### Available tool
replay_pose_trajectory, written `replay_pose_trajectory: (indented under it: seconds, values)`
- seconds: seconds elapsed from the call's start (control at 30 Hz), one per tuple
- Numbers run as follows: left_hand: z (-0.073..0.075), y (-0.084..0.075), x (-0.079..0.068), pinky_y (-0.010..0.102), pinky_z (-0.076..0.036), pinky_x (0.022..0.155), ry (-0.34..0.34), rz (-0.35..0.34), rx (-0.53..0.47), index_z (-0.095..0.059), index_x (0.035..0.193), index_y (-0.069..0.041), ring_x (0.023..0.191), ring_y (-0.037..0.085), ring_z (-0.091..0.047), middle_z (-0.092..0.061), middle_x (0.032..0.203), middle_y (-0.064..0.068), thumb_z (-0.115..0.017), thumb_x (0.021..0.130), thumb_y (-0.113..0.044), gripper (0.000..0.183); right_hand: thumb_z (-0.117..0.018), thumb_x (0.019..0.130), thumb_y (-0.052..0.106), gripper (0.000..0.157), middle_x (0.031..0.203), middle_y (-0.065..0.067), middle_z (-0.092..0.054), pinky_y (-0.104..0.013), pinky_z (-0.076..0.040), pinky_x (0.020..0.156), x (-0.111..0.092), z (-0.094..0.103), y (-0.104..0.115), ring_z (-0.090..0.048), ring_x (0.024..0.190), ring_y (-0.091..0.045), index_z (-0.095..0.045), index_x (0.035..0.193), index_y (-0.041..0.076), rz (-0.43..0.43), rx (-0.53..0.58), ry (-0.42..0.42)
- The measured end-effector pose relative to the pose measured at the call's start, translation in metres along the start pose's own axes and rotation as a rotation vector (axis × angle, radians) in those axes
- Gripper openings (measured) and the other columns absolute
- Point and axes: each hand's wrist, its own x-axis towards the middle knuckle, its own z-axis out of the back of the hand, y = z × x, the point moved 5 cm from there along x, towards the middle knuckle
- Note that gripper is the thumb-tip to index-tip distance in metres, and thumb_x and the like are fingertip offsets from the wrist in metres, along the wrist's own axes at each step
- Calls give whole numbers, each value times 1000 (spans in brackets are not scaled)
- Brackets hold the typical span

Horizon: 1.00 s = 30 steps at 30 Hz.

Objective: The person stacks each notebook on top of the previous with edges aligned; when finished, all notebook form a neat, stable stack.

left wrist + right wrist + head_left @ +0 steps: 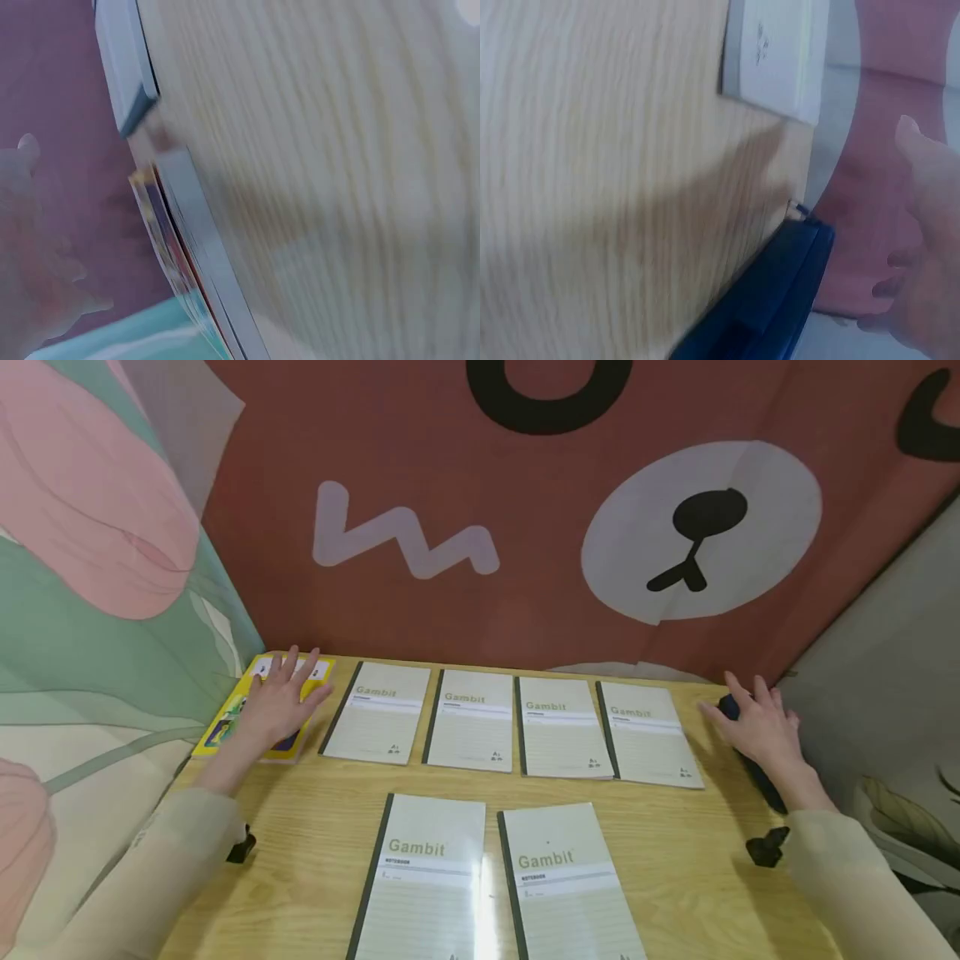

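Note:
My left hand (276, 706), fingers spread, hovers over a yellow picture-covered book stack (238, 702) at the table's back left corner. In the left wrist view the stack's layered edge (196, 262) shows beneath the hand (37, 262), with a gap between them. On the far right my right hand (761, 731) is held with fingers apart above a long dark blue stapler (765, 785). The right wrist view shows that stapler (769, 289) lying on the table, apart from the hand (926, 255). Neither hand holds anything.
Several Gambit notebooks (471, 722) lie in a row along the back of the wooden table (285, 843). Two more, a left one (427, 893) and a right one (566, 902), lie nearer the front. A red-brown curtain (412, 618) with a bear print hangs behind.

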Motion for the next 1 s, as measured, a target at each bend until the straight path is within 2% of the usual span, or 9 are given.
replay_pose_trajectory:
  seconds: [0.17, 0.3, 0.5, 0.7, 0.83, 1.0]
  values:
    - [-2, -21, 5, 79, -16, 119, -38, -24, -90, -7, 167, -21, 157, 53, -9, -7, 172, 25, -36, 106, -62, 80, -38, 100, 71, 91, 167, -37, -1, -89, -15, 104, 2, 0, 12, -11, 148, -66, -7, 167, 18, -12, 104, -4]
    - [-2, -32, 6, 74, -21, 121, -69, -28, -174, -9, 167, -20, 156, 52, -16, -11, 172, 24, -35, 106, -62, 79, -39, 100, 71, 91, 170, -32, 2, -87, -15, 109, 5, -5, 31, -11, 150, -64, -5, 167, 21, -48, 219, -2]
    - [-7, -53, 11, 69, -20, 125, -87, -29, -341, -12, 167, -18, 157, 47, -19, -18, 172, 20, -36, 106, -62, 79, -43, 101, 67, 88, 171, -27, -9, -81, -17, 116, 9, -13, 64, -13, 154, -56, -11, 167, 18, -76, 374, -27]
    - [-18, -92, 25, 60, -25, 128, -70, -3, -526, -12, 167, -20, 150, 41, -39, -20, 173, 13, -38, 107, -59, 76, -40, 101, 69, 85, 172, -23, -17, -76, -19, 120, 12, -18, 84, -20, 153, -54, -12, 167, 22, -87, 486, -2]
    - [-26, -121, 35, 59, -28, 127, -36, 11, -627, -13, 167, -22, 146, 40, -45, -19, 173, 11, -36, 106, -62, 76, -40, 102, 67, 84, 170, -24, -19, -73, -28, 118, 13, -22, 98, -31, 149, -55, -14, 167, 20, -61, 562, 5]
    - [-40, -154, 40, 56, -46, 116, 6, 44, -800, -17, 167, -25, 143, 39, -51, -31, 170, 11, -37, 105, -65, 77, -41, 102, 66, 83, 169, -25, -24, -67, -41, 114, 9, -27, 114, -38, 148, -51, -16, 167, 20, -56, 686, 15]
